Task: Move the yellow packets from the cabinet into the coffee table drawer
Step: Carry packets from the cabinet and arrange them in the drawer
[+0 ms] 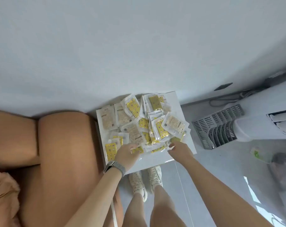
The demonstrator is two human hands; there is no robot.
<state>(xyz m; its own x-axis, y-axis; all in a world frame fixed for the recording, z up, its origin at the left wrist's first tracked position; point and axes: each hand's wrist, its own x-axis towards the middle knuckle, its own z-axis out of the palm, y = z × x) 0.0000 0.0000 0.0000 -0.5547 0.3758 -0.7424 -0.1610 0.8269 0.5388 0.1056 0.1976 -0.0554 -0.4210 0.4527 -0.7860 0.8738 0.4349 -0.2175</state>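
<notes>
Yellow packets (144, 126) lie heaped on the white cabinet top (178, 102), spreading away from our fingertips in a loose overlapping pile, some face up with their yellow print, others showing pale backs. Our left hand (126, 155), with a watch (114, 167) on its wrist, reaches into the near edge of the heap; its fingers look curled down onto a packet just beneath them, though blur keeps us from telling whether they have truly pinched it. Our right hand (180, 149) is beside it, fingers bent toward a packet at the pile's near right corner; whether that grip has closed we cannot tell either.

We judge this to be the gathering step: the packets are not yet lifted, and no drawer shows anywhere. The next move calls for scooping several slippery sleeves together without letting them slide off the edge just behind our knuckles, then carrying them away. An orange sofa (62, 153) sits left of our left hand; a grey rack (216, 128) stands well right of our right fingers.
</notes>
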